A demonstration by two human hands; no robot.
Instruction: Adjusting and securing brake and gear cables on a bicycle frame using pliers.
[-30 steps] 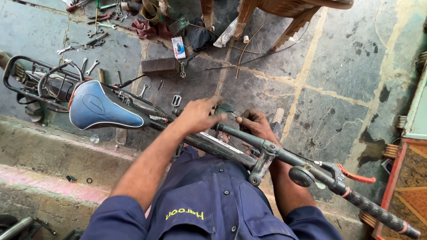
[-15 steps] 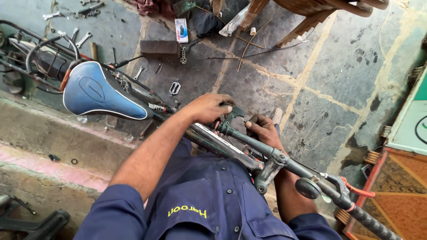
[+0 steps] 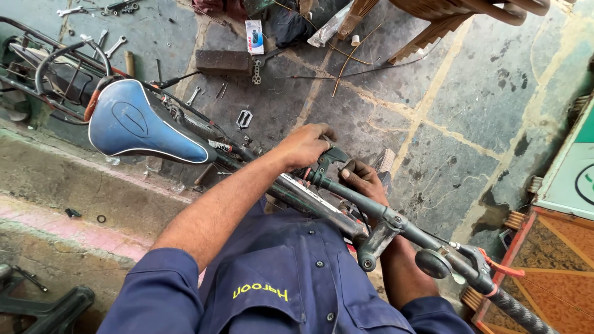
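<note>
A bicycle lies across my lap, its blue saddle [image 3: 142, 124] to the left and its dark handlebar [image 3: 396, 219] running down to the right. My left hand [image 3: 306, 145] reaches over the frame tube, fingers curled on a dark brake lever clamp [image 3: 331, 156] at the bar's near end. Just right of it, my right hand [image 3: 362, 180] comes up from below and closes round the handlebar. Further down the bar are the stem [image 3: 376, 242], a round bell [image 3: 433, 263] and a ribbed grip [image 3: 523, 310].
Spanners [image 3: 114, 46] and small parts lie on the stone floor beyond the saddle, with a brick [image 3: 224, 62], a small box [image 3: 254, 37] and a metal pedal piece [image 3: 244, 119]. Wooden furniture [image 3: 433, 25] stands at the top, a signboard [image 3: 575, 167] at right, a concrete step [image 3: 62, 179] at left.
The view has drifted, so the bicycle sits lower and larger in frame. Both hands stay at the same spot on the handlebar end, with only small finger movement.
</note>
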